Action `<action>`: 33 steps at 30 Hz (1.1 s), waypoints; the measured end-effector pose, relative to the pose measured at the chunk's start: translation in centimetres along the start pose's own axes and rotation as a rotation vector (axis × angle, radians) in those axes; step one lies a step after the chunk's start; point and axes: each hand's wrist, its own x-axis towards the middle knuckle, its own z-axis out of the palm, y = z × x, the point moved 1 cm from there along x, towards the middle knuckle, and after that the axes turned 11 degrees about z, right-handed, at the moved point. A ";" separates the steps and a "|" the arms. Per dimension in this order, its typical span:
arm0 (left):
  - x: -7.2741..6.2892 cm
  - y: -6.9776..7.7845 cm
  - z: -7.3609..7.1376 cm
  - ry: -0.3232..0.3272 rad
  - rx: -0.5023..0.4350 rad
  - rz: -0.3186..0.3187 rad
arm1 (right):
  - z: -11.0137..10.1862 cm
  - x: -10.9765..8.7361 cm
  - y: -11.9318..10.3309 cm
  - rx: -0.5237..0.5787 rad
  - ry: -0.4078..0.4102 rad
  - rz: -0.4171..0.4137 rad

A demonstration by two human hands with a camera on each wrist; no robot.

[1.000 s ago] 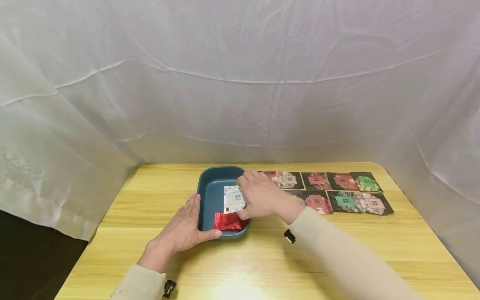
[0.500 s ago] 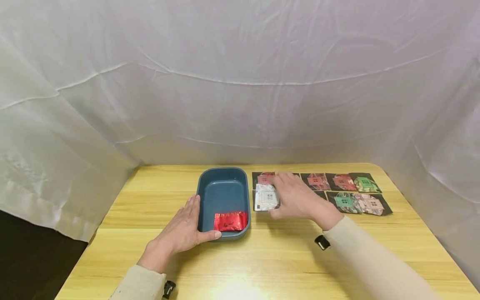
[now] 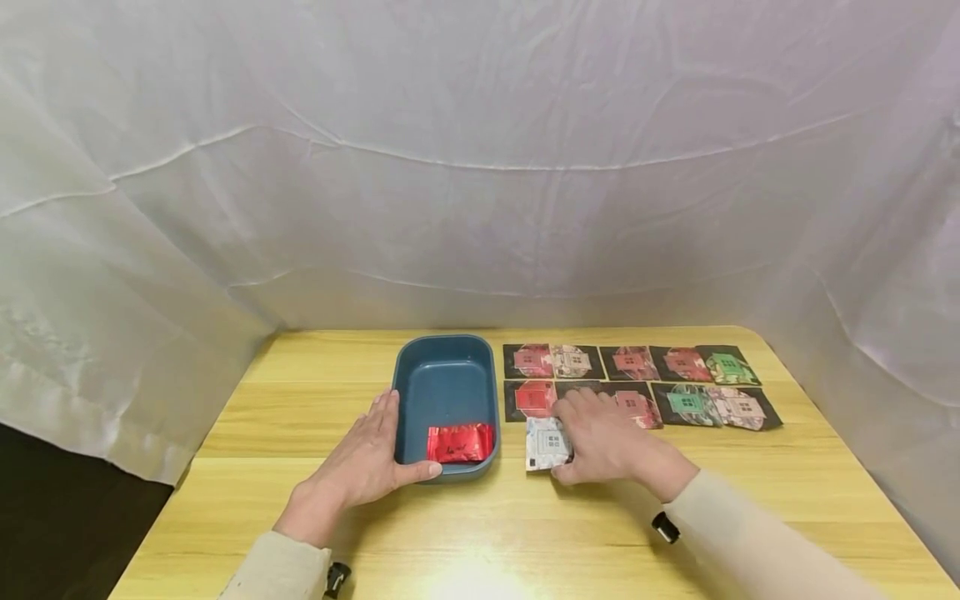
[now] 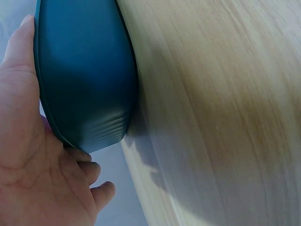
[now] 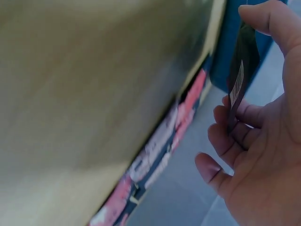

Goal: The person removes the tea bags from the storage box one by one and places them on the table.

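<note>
A blue rectangular tray [image 3: 444, 383] stands on the table, with a shiny red packet [image 3: 461, 442] lying in its near part. My left hand [image 3: 360, 462] rests at the tray's near-left corner, fingers straight along the left side and thumb at the near rim. In the left wrist view, that hand [image 4: 51, 155] lies against the tray's outer wall [image 4: 87, 70]. My right hand [image 3: 603, 437] pinches a white patterned sachet [image 3: 547, 444] with a grey label, right of the tray. The right wrist view shows the sachet's dark back [image 5: 242, 70], with a barcode, between thumb and fingers.
Two rows of dark sachets with red, pink and green prints lie right of the tray; a green one [image 3: 729, 365] is at the far right end and a red one [image 3: 534, 400] begins the near row. A pale curtain [image 3: 480, 208] hangs behind the wooden table [image 3: 420, 533].
My right hand has carried the white sachet out over the tray's right side, past the rows, then toward the near side of the table. The left hand and red packet have stayed put.
</note>
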 end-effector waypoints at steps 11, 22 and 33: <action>0.0 -0.1 0.1 0.002 -0.001 0.003 | 1.8 0.3 -1.5 -0.013 -0.048 -0.008; 0.0 -0.1 0.1 -0.001 -0.010 -0.008 | 2.2 1.0 -1.9 -0.015 -0.062 0.000; 0.0 -0.1 0.0 -0.004 -0.014 -0.006 | 2.2 1.1 -1.8 -0.015 -0.085 0.000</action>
